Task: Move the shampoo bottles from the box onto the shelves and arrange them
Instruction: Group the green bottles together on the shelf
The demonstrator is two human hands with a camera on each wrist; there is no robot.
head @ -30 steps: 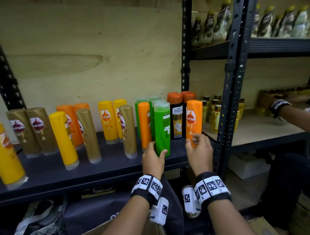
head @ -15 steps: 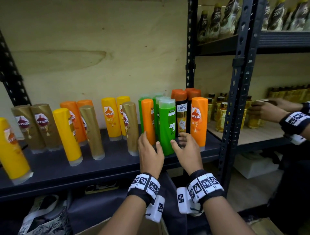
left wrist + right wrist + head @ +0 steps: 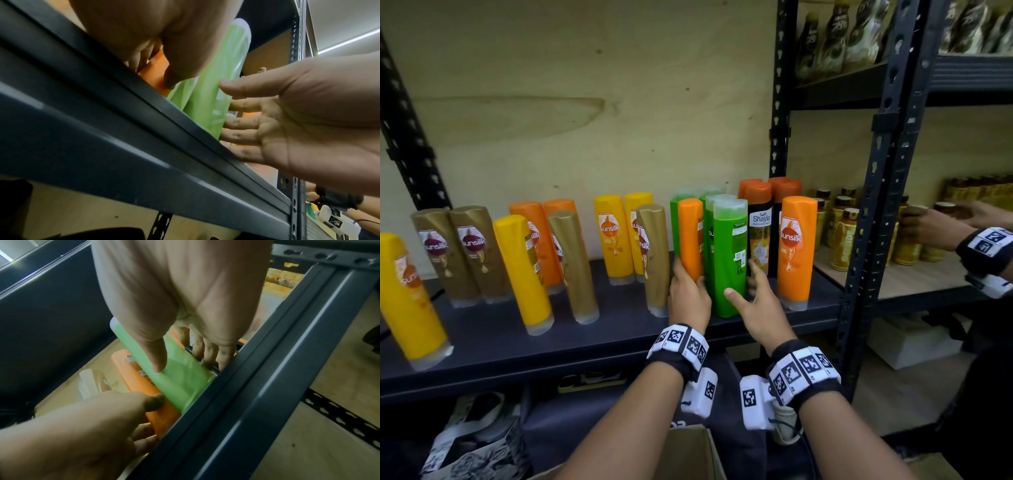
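This looks like a shop or a store room. Dark metal racks (image 3: pixel 887 192) with holes in their posts stand against a plain wood wall (image 3: pixel 585 102). One shelf (image 3: pixel 517 342) holds many shampoo bottles (image 3: pixel 613 236) standing in rows, yellow, orange, gold and green. The next rack holds rows of small yellow jars (image 3: pixel 842 240), and dark bottles (image 3: pixel 859 34) stand higher up. A cardboard box (image 3: pixel 688 452) sits below the shelf. Another person's hands (image 3: pixel 928 226) reach for the jars.

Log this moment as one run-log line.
stage: arranging on dark shelf | left hand: grips orange bottle | right hand: open, fingers beside front green bottle | box: below
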